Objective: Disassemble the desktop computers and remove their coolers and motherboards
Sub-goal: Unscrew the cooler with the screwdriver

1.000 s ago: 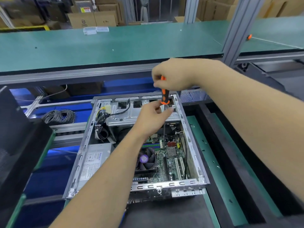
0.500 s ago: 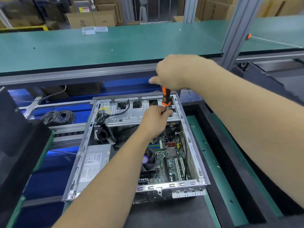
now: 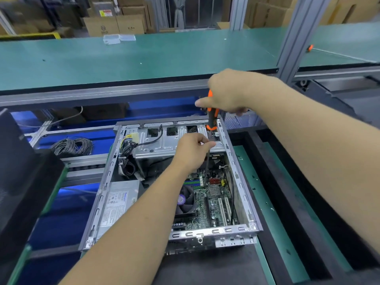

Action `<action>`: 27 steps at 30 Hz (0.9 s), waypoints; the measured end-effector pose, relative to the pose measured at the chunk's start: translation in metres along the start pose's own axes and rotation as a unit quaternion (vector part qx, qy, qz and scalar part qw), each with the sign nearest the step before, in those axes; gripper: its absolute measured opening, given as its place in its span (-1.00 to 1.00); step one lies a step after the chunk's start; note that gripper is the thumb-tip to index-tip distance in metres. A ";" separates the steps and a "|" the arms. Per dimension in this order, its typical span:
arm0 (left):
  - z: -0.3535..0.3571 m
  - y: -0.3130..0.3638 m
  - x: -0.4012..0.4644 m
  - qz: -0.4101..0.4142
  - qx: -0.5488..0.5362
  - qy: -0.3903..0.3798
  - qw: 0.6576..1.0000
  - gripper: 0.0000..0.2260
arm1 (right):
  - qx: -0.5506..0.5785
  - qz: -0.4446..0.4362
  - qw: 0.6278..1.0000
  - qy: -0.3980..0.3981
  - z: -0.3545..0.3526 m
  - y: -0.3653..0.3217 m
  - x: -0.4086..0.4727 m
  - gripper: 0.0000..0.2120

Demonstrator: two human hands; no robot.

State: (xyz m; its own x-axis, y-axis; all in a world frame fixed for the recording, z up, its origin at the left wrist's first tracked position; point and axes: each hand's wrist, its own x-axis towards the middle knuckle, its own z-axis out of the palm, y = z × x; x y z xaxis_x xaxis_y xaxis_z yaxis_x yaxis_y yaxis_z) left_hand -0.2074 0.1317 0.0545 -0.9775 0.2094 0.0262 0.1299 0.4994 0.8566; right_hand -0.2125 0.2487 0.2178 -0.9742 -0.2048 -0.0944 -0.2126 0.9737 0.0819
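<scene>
Inside an opened desktop computer case (image 3: 238, 175) lying on its side on a dark mat on the work surface (image 3: 292, 212), the green motherboard (image 3: 216, 204) sits screwed to the floor of the chassis, its cooler (image 3: 186, 202), a black fan with a purple hub label, mounted near the board's middle. A person's right hand (image 3: 228, 93) grips the orange-and-black handle of a long screwdriver (image 3: 211, 116), held nearly upright over the far right corner, while the left hand (image 3: 191, 151) pinches the thin shaft to steady it as it reaches down toward the board. Beside the board lie a grey power supply (image 3: 117, 202) and a bundle of cables (image 3: 126, 155) by the metal drive cage (image 3: 162, 140). The board will likely prove light, stiff and fragile, best lifted by its bare edges once every screw is out; the cooler looks safest taken by its fan frame. Coiled wire (image 3: 72, 145) rests on a rack to the left.
</scene>
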 end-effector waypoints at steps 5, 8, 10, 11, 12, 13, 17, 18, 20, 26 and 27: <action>-0.019 0.017 -0.001 0.081 -0.129 -0.012 0.988 -0.88 | 0.055 -0.102 0.992 -0.057 -0.003 -0.005 0.001 -0.82; -0.023 0.019 -0.001 0.090 -0.156 -0.001 0.984 -0.93 | 0.047 -0.040 0.997 -0.049 -0.005 -0.016 0.002 -0.64; -0.022 0.021 0.001 0.088 -0.119 0.007 0.989 -0.93 | -0.052 -0.022 0.998 0.004 -0.004 -0.021 0.007 -0.55; -0.022 0.019 0.003 0.087 -0.111 0.006 0.990 -0.93 | -0.070 -0.041 0.997 0.008 -0.002 -0.023 0.008 -0.62; -0.023 0.017 0.003 0.087 -0.116 0.000 0.989 -0.92 | -0.063 -0.065 0.996 -0.011 -0.004 -0.023 0.008 -0.73; -0.025 0.015 0.002 0.087 -0.125 -0.005 0.988 -0.92 | -0.038 -0.087 0.995 -0.039 -0.006 -0.022 0.007 -0.81; -0.016 0.009 0.002 0.097 -0.119 0.039 0.987 -0.85 | 0.039 -0.051 0.997 -0.040 -0.003 -0.019 0.001 -0.55; -0.013 0.009 0.003 0.083 -0.099 0.050 0.990 -0.80 | 0.032 -0.056 0.998 0.005 0.003 -0.018 0.003 -0.57; -0.008 0.004 0.002 0.042 -0.076 0.022 0.996 -0.77 | 0.082 -0.093 0.989 0.077 0.017 -0.014 0.005 -0.76; 0.022 -0.048 -0.022 -0.288 -0.424 0.070 0.856 -0.91 | 0.330 -0.054 0.920 0.204 0.059 0.003 0.004 -0.59; 0.027 -0.052 -0.025 -0.294 -0.446 0.088 0.841 -0.93 | 0.372 -0.049 0.901 0.217 0.067 0.003 0.003 -0.55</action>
State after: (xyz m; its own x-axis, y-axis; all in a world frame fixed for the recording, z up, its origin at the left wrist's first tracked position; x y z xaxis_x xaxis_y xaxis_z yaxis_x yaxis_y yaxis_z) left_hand -0.1849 0.1229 -0.0045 -0.8492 -0.0191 -0.5278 -0.4837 -0.3732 0.7917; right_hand -0.2113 0.2580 0.1512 -0.9255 -0.1553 0.3455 -0.3470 0.7133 -0.6090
